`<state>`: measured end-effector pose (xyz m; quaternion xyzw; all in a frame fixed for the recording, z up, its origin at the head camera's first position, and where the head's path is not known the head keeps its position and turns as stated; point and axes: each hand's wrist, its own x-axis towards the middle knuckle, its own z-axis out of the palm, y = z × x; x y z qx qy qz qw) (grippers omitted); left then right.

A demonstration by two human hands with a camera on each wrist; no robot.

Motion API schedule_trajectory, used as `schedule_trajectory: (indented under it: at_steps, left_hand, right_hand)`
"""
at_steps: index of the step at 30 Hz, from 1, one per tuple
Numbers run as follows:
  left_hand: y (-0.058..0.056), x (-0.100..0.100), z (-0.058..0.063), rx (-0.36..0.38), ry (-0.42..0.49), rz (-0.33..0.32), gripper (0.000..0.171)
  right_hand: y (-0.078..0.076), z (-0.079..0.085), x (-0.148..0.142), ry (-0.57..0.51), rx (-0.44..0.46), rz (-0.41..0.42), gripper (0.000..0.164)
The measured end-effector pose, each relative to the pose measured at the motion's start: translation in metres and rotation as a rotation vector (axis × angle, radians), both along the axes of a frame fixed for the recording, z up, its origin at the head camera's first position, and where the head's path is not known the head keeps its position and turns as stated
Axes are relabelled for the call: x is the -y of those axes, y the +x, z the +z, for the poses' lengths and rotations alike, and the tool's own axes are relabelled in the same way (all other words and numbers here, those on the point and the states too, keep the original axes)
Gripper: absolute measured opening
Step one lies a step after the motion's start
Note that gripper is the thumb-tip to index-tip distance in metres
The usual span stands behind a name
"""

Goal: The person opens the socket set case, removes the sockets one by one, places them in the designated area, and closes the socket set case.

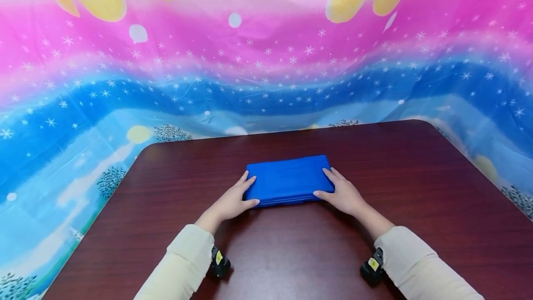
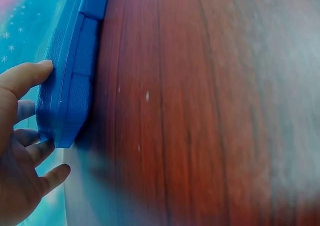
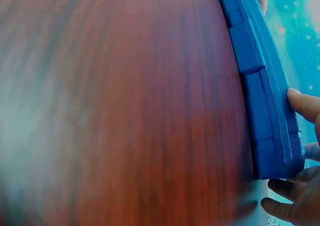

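Left forearm in pale sleeve (image 1: 179,263) angled inward from lower left; left end of blue case (image 1: 289,178) grasped by left hand (image 1: 232,201), thumb at near edge, fingers spread along end. Closed case set on dark red-brown table (image 1: 416,189), between hands. Right end grasped likewise by right hand (image 1: 344,194), forearm angled inward.

head: high, forward-down | wrists: close, apparently tilted, facing blue case (image 1: 289,179) | shared: case
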<state>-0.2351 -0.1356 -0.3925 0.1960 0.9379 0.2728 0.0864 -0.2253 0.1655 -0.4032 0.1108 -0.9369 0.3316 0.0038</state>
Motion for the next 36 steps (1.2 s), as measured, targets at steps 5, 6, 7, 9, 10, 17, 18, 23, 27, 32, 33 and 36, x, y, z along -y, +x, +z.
schedule_trajectory:
  at_steps: [5, 6, 7, 9, 10, 17, 18, 23, 27, 32, 33, 36]
  left_hand:
    - [0.003, 0.008, 0.002, 0.011, 0.017, 0.016, 0.067]
    - [0.003, 0.01, 0.002, 0.011, 0.018, 0.02, 0.067]
    - [0.004, 0.011, 0.002, 0.009, 0.016, 0.023, 0.067]
    - [0.004, 0.014, 0.001, 0.002, 0.015, 0.026, 0.066]
    - [0.004, 0.015, 0.001, 0.003, 0.013, 0.031, 0.067]
    - [0.002, 0.018, 0.0, -0.008, 0.004, 0.03, 0.066]
    - [0.002, 0.018, 0.001, -0.01, 0.005, 0.029, 0.066]
    - [0.004, 0.017, 0.003, -0.013, 0.007, 0.021, 0.065]
    - [0.005, 0.016, 0.005, -0.014, -0.004, 0.013, 0.065]
    - [0.004, 0.015, 0.008, -0.014, -0.01, 0.008, 0.064]
    - [0.004, 0.015, 0.008, -0.01, -0.009, 0.008, 0.064]
    - [0.004, 0.014, 0.009, -0.005, -0.004, 0.008, 0.064]
  right_hand:
    - [0.001, 0.0, 0.008, -0.007, -0.003, 0.008, 0.075]
    - [0.001, 0.0, 0.01, -0.01, -0.004, 0.009, 0.075]
    - [0.002, 0.0, 0.011, -0.01, -0.005, 0.011, 0.075]
    - [0.002, 0.001, 0.013, -0.011, -0.006, 0.015, 0.075]
    - [0.002, 0.001, 0.013, -0.012, -0.006, 0.016, 0.075]
    - [0.003, 0.002, 0.011, -0.017, -0.003, 0.027, 0.069]
    - [0.003, 0.002, 0.01, -0.019, -0.006, 0.032, 0.068]
    - [0.009, 0.005, 0.006, -0.043, -0.028, 0.051, 0.063]
    - [0.017, 0.008, 0.003, -0.061, -0.031, 0.042, 0.059]
    - [0.027, 0.014, 0.001, -0.102, -0.029, 0.023, 0.055]
    - [0.029, 0.015, 0.001, -0.111, -0.031, 0.022, 0.053]
    - [0.034, 0.019, 0.004, -0.137, -0.052, 0.02, 0.049]
